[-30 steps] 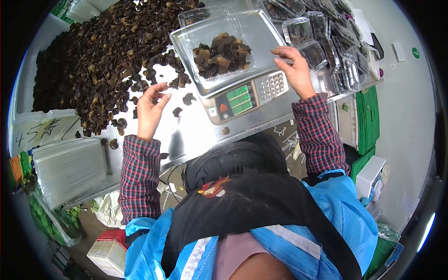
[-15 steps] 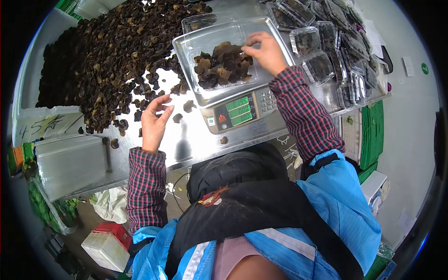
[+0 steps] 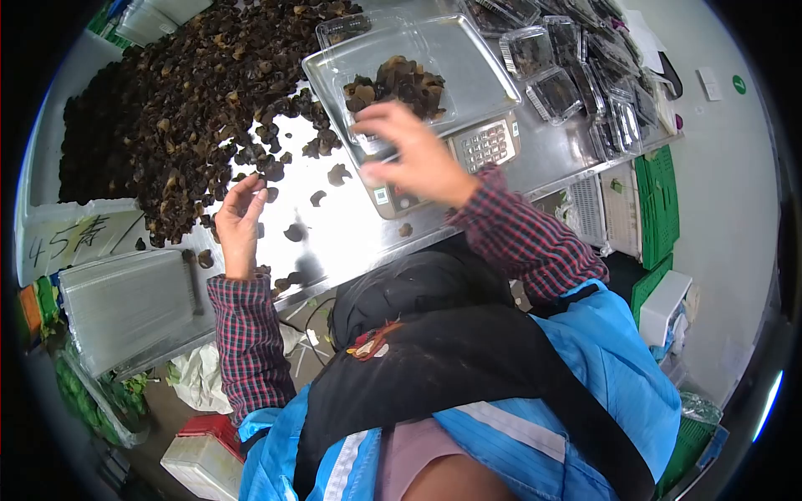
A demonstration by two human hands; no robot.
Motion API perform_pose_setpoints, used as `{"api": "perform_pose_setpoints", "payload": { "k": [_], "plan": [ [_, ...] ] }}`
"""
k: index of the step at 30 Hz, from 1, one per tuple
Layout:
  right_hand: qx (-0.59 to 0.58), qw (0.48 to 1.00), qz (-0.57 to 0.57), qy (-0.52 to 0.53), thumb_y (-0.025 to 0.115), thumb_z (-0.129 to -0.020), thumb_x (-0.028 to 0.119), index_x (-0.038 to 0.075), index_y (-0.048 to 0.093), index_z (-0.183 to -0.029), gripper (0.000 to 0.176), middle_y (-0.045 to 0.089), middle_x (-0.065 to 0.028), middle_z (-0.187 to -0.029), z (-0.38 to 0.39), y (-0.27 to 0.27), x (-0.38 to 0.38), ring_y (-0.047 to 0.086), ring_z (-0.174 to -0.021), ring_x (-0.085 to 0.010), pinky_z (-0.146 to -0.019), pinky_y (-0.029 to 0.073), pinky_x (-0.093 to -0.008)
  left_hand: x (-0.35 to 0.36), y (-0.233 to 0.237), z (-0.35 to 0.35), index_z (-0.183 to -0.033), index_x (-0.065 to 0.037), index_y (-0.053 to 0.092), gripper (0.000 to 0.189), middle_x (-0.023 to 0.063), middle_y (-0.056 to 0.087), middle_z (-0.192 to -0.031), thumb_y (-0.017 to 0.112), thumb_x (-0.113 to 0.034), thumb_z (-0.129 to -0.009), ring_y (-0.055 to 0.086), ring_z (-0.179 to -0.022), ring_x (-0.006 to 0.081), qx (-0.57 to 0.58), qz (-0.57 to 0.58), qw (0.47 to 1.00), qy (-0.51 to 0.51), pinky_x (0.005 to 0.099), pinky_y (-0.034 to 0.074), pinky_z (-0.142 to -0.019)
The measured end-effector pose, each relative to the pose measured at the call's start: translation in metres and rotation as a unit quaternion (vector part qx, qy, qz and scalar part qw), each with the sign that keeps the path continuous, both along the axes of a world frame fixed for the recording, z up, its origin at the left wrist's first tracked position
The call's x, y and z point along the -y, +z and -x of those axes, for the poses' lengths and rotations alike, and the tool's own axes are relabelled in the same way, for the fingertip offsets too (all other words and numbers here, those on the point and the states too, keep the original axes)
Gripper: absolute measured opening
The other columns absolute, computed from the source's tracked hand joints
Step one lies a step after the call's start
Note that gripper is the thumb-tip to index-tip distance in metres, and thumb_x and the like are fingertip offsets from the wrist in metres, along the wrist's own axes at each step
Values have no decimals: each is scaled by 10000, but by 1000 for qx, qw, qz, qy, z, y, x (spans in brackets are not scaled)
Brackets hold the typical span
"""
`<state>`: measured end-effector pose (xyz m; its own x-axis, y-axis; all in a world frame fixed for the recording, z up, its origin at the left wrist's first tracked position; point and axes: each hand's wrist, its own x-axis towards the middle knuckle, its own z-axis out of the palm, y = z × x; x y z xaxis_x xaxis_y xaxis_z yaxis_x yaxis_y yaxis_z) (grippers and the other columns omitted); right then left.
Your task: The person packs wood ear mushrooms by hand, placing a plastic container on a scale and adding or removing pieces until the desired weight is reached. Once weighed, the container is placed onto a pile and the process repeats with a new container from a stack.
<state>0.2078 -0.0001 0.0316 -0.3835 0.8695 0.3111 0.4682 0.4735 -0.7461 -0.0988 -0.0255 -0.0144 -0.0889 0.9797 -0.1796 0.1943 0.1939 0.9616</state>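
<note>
My left hand [image 3: 240, 224] is at the near edge of a heap of dark wood ear mushrooms [image 3: 209, 100]. Its thumb and fingers are pinched together among small pieces; what lies between them is hard to make out. Smeared by motion, my right hand [image 3: 411, 157] hovers over the front of the scale [image 3: 483, 150] with fingers apart and nothing seen in them. It covers the display. On the scale's metal tray [image 3: 480, 67], a clear plastic box [image 3: 447, 104] with its lid [image 3: 368, 33] open holds a mound of wood ear [image 3: 405, 83].
Filled clear boxes [image 3: 555, 96] are piled to the right of the scale. A stack of clear plastic trays or lids [image 3: 125, 305] stands at the left, beside a white foam box [image 3: 79, 234] with handwriting. Loose pieces [image 3: 295, 232] lie on the metal table [image 3: 351, 250].
My right hand has moved left and down from the box to the scale's front. My left hand has shifted left and closed its fingers. More loose pieces lie on the table near it.
</note>
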Motion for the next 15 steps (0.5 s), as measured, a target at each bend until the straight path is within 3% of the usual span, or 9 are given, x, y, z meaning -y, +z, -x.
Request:
{"api": "perform_pose_setpoints", "payload": {
  "k": [3,5,6,7,9,11,13,14,15],
  "plan": [
    [-54,986,83,-136,730,-789,190,4,623,-1137,409,573,-97,-1172,-50,10,9,572,-1056,-204,-879,493,-321,7,-11,13,-1160,-29,628,292,56,678,-1048,664,-105,-880,618,-953,118,-19,3,1000,-11,266,481,-848],
    [-133,948,152,-246,711,-812,144,16,631,-1148,368,631,-57,-1054,-95,2,14,601,-914,-138,-799,500,-256,10,-20,18,-1156,-30,629,291,57,679,-1047,663,-101,-876,615,-933,114,-23,9,999,-36,274,481,-852],
    [-172,925,162,-298,703,-823,136,16,637,-1141,346,644,-46,-1007,-112,5,21,599,-869,-126,-788,492,-246,10,-26,20,-1193,-33,606,322,43,662,-1079,662,-128,-891,598,-931,97,-23,5,998,-60,232,467,-774],
    [-210,898,171,-347,695,-833,127,16,643,-1133,325,656,-35,-959,-126,7,26,598,-825,-114,-777,484,-236,10,-28,18,-1193,-33,606,322,43,662,-1079,662,-128,-891,598,-931,97,-18,6,998,-63,232,467,-774],
    [-192,892,167,-374,680,-848,140,22,645,-1133,311,651,-34,-1009,-152,6,37,587,-880,-111,-798,475,-245,10,-27,11,-1192,-32,606,320,42,659,-1087,659,-123,-890,599,-925,103,-36,7,997,-68,236,466,-778],
    [-181,885,162,-397,666,-863,153,29,647,-1133,298,646,-33,-1059,-160,-7,38,577,-934,-109,-819,467,-255,9,-26,1,-1146,-27,629,292,58,666,-1055,664,-91,-863,584,-955,110,-18,7,998,-61,270,471,-857],
    [-55,931,20,-360,679,-846,111,38,666,-1097,262,624,-52,-1033,-161,-24,32,582,-902,-124,-756,482,-251,8,-23,-9,-1140,-33,632,286,51,667,-1048,664,-88,-861,575,-902,104,-15,-6,996,-88,269,473,-835],
    [-74,938,18,-339,673,-856,178,47,666,-1085,264,577,-84,-1121,-144,-22,27,555,-1022,-183,-853,464,-322,7,-18,-17,-1135,-38,634,284,47,668,-1043,667,-81,-857,561,-853,97,-18,-11,996,-87,264,471,-812],
    [-3,945,-1,-326,660,-864,223,45,665,-1078,279,552,-106,-1161,-134,-26,19,518,-1087,-225,-918,425,-363,5,-19,-22,-1135,-36,634,287,43,669,-1037,672,-78,-853,559,-836,85,-12,-14,996,-87,251,472,-792]
  ]
}}
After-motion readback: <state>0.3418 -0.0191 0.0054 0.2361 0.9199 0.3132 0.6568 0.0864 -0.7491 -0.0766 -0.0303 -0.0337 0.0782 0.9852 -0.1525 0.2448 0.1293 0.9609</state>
